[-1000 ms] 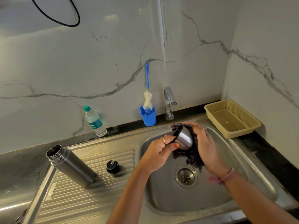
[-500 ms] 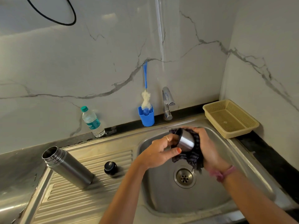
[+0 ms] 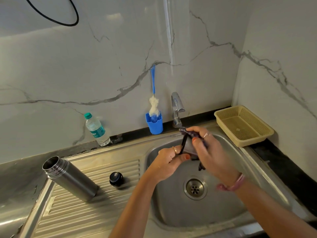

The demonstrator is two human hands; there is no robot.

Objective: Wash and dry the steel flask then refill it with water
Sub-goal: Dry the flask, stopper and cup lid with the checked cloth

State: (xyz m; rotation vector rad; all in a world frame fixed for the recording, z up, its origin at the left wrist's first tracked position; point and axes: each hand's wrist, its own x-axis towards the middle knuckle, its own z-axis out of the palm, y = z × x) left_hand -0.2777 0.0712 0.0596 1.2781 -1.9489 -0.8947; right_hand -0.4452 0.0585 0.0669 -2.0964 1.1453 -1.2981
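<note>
The left hand (image 3: 167, 160) grips the steel cup (image 3: 187, 147) over the sink (image 3: 257, 169); the right hand (image 3: 212, 152) clasps a cloth (image 3: 190, 133) around it. Wet steel could slip and drop, I judge.

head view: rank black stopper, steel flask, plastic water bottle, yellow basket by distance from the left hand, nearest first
From the left hand, which grips the steel cup over the sink:
1. Black stopper, on the drainboard just to its left.
2. Steel flask, standing open on the drainboard, further left.
3. Plastic water bottle, at the back wall to the left, and yellow basket, on the counter at the back right: too close to call.
</note>
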